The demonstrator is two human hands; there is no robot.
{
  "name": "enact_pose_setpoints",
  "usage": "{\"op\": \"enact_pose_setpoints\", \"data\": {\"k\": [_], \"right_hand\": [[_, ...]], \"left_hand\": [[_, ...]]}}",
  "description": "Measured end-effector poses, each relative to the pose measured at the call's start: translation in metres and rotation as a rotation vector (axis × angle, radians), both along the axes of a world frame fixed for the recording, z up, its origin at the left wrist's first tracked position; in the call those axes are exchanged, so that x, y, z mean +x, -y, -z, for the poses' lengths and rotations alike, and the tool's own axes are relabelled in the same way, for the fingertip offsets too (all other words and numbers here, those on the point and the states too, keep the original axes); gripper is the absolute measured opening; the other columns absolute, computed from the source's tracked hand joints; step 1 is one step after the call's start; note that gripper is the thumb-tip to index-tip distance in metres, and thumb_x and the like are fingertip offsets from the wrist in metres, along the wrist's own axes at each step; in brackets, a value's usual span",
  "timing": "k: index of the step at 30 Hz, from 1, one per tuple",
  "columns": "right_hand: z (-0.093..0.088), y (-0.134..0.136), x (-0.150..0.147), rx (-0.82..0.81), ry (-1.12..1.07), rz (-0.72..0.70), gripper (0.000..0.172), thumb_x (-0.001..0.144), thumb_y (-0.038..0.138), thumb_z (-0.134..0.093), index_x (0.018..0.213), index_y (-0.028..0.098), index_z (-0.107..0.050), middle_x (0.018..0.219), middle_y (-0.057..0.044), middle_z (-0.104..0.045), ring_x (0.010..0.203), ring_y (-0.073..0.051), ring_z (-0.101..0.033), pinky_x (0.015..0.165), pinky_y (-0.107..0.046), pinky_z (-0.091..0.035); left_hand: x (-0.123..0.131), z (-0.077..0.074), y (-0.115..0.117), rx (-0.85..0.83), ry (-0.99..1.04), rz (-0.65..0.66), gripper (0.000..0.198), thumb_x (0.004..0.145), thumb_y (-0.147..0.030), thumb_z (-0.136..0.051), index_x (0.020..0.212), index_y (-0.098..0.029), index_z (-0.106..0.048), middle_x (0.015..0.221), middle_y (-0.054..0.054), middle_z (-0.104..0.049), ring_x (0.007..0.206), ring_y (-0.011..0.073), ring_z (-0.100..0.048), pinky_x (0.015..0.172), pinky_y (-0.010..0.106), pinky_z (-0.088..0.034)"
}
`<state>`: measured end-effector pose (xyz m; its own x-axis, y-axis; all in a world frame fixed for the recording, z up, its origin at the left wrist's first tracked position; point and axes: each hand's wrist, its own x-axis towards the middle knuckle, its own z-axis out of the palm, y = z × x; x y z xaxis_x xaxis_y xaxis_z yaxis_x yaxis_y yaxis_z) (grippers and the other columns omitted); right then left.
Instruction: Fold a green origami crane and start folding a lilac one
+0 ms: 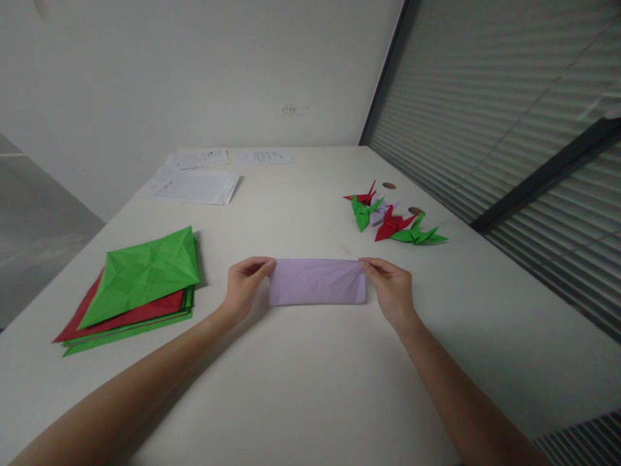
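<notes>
A light purple sheet of paper (317, 283), folded into a wide rectangle, is held by its two upper corners above the middle of the white table. My left hand (246, 285) pinches the upper left corner between thumb and fingers. At the upper right corner, my right hand (391, 288) pinches the paper in the same way. Faint creases run across the purple surface. To the left of my left hand lies a stack of creased sheets, with a green sheet (150, 275) on top and a red sheet (140, 312) beneath it.
Several folded paper cranes in red, green (361, 212) and purple sit at the back right, near two round brown marks or holes (389, 186) in the table (301, 388). Printed papers (194, 186) lie at the back left. Window blinds (509, 116) rise along the right edge.
</notes>
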<state>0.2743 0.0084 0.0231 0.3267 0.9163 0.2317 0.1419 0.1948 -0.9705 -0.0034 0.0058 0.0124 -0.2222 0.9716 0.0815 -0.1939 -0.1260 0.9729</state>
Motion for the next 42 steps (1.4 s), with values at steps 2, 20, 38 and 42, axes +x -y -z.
{"op": "enact_pose_setpoints", "data": {"k": [2, 20, 38, 42], "right_hand": [[0.0, 0.0, 0.0, 0.001, -0.008, 0.003, 0.016, 0.064, 0.034, -0.078, 0.076, 0.022, -0.078, 0.079, -0.003, -0.077, 0.076, -0.02, -0.068, 0.076, -0.035, -0.053], [0.004, -0.003, 0.002, -0.012, -0.066, 0.026, 0.018, 0.061, 0.034, -0.08, 0.073, 0.02, -0.078, 0.075, -0.004, -0.076, 0.073, -0.019, -0.067, 0.075, -0.034, -0.053], [0.014, -0.009, 0.01, -0.085, 0.117, -0.025, 0.025, 0.064, 0.04, -0.075, 0.074, 0.017, -0.075, 0.073, -0.005, -0.074, 0.069, -0.019, -0.064, 0.067, -0.032, -0.05], [0.015, -0.009, 0.012, -0.062, 0.267, -0.052, 0.026, 0.069, 0.042, -0.067, 0.076, 0.017, -0.073, 0.074, -0.006, -0.073, 0.068, -0.019, -0.062, 0.067, -0.032, -0.048]], "left_hand": [[0.0, 0.0, 0.0, -0.007, 0.004, -0.002, 0.025, 0.061, -0.036, -0.085, 0.072, -0.016, -0.076, 0.07, 0.004, -0.07, 0.066, 0.0137, -0.058, 0.067, 0.027, -0.047], [-0.001, 0.002, 0.0, 0.001, 0.027, 0.025, 0.022, 0.062, -0.033, -0.084, 0.073, -0.015, -0.077, 0.07, 0.004, -0.07, 0.066, 0.0125, -0.057, 0.065, 0.026, -0.045], [-0.002, 0.004, -0.002, -0.043, -0.126, 0.068, 0.022, 0.062, -0.033, -0.081, 0.072, -0.015, -0.075, 0.065, 0.005, -0.069, 0.061, 0.0139, -0.059, 0.06, 0.027, -0.047], [-0.002, 0.005, -0.002, -0.03, -0.194, 0.079, 0.019, 0.065, -0.032, -0.079, 0.072, -0.015, -0.073, 0.064, 0.004, -0.068, 0.059, 0.0145, -0.059, 0.06, 0.029, -0.048]]}}
